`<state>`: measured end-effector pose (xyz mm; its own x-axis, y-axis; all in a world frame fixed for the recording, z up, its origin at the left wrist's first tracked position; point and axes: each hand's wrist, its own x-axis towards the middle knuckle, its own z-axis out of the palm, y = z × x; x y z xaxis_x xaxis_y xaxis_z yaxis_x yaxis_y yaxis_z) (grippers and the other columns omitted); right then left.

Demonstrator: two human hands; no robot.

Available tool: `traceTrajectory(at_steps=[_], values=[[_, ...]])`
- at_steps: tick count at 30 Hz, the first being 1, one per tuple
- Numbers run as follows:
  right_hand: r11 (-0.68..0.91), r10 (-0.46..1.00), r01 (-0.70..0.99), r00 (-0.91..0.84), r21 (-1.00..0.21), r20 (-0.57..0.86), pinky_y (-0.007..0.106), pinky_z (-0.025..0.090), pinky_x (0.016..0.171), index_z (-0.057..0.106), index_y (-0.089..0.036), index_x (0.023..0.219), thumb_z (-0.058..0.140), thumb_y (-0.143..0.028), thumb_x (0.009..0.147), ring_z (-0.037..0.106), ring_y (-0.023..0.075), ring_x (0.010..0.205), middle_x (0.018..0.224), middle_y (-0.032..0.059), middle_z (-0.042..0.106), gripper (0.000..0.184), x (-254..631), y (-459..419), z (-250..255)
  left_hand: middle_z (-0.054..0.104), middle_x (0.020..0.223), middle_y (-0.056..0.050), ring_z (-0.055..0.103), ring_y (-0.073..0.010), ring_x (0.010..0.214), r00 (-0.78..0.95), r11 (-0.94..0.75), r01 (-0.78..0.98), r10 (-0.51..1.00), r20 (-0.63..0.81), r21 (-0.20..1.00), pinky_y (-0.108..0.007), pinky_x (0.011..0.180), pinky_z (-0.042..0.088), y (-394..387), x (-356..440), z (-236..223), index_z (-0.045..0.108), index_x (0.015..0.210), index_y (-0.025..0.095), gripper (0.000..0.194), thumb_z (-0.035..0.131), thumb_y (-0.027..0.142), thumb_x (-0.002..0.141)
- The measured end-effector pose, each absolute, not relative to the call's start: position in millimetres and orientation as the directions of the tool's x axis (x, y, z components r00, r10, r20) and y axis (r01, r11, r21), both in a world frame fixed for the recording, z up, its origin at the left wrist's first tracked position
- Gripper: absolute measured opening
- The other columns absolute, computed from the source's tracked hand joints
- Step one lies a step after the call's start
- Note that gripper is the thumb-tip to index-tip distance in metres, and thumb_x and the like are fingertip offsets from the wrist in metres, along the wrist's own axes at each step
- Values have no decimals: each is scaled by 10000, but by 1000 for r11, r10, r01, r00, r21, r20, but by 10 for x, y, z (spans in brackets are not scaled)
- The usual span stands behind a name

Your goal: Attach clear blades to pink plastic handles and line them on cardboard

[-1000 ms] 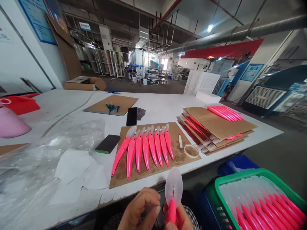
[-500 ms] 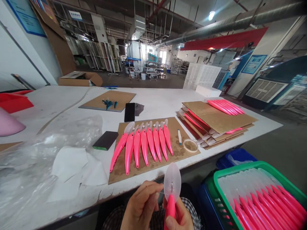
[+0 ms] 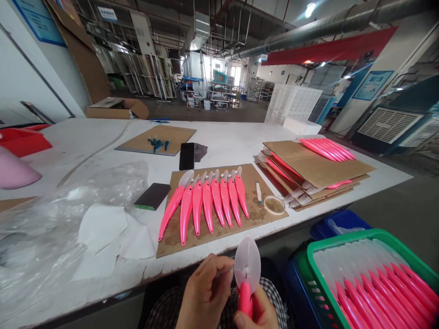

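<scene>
My right hand [image 3: 259,311] is wrapped around a pink fishing lure [image 3: 244,297] below the table's front edge. The lure stands upright, its clear oval lip pointing up. Beside that lip, on the left, my left hand [image 3: 207,289] has its fingers curled and pinched together; whatever is between them is too small or hidden to name. Several pink lures [image 3: 207,208] lie in a row on a cardboard sheet [image 3: 219,234] in front of both hands. A small white-and-blue stick [image 3: 258,193] and a tape-like ring [image 3: 274,213] rest at the sheet's right.
To the right, a green basket [image 3: 310,249] holds many lures. Stacked cardboard sheets [image 3: 318,167] with lures between them stand at the table's right. A dark block [image 3: 152,196], a phone [image 3: 187,156], crumpled plastic [image 3: 44,228] and a sheet with small blue items [image 3: 158,145] lie left.
The view has shifted slightly. My left fingers have curled in more beside the lip, and the held lure has turned a little. The right hand still grips it.
</scene>
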<state>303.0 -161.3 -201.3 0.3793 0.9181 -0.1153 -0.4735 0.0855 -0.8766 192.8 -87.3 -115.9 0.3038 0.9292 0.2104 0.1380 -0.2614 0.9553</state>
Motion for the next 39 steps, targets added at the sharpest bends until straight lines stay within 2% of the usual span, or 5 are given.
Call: traceTrajectory(at_steps=[12, 18, 24, 33, 39], values=[[94, 925, -186, 380, -978, 17, 349, 526, 860, 637, -234, 1192, 753, -596, 615, 585, 329, 1116, 1095, 80, 687, 691, 3099, -1667, -2218, 598, 741, 10, 573, -114, 610, 290, -287, 56, 921, 260, 956, -180, 542, 454, -958, 1956, -1164, 657, 887, 249, 128, 553, 194, 837], [98, 922, -311, 386, -945, -31, 315, 481, 941, 651, -340, 1133, 796, -522, 619, 645, 262, 1013, 868, -27, 710, 564, 3086, -1691, -2195, 614, 729, 17, 592, -126, 633, 238, -267, 105, 942, 237, 958, -197, 594, 478, -906, 1865, -1150, 632, 895, 244, 104, 556, 203, 838], [113, 936, -248, 352, -962, 19, 325, 474, 954, 619, -289, 1219, 764, -564, 640, 666, 250, 954, 1039, 27, 710, 657, 3073, -1681, -2250, 620, 709, 5, 595, -139, 628, 257, -272, 200, 942, 218, 941, -217, 610, 475, -894, 1934, -1140, 637, 841, 213, 127, 519, 172, 818], [94, 917, 168, 370, -981, 151, 334, 517, 920, 609, -221, 1250, 737, -516, 679, 626, 310, 1088, 1194, 82, 667, 656, 3188, -1702, -2386, 643, 737, -6, 603, -141, 652, 316, -274, 251, 930, 189, 928, -201, 602, 460, -890, 1930, -1127, 640, 798, 208, 151, 496, 166, 808], [67, 923, 259, 352, -963, 159, 310, 492, 958, 600, -224, 1260, 692, -591, 678, 605, 293, 1133, 1219, 71, 656, 695, 3194, -1710, -2471, 655, 709, -27, 615, -161, 645, 352, -214, 295, 930, 102, 931, -184, 494, 422, -807, 1888, -1175, 632, 783, 194, 128, 505, 182, 795]])
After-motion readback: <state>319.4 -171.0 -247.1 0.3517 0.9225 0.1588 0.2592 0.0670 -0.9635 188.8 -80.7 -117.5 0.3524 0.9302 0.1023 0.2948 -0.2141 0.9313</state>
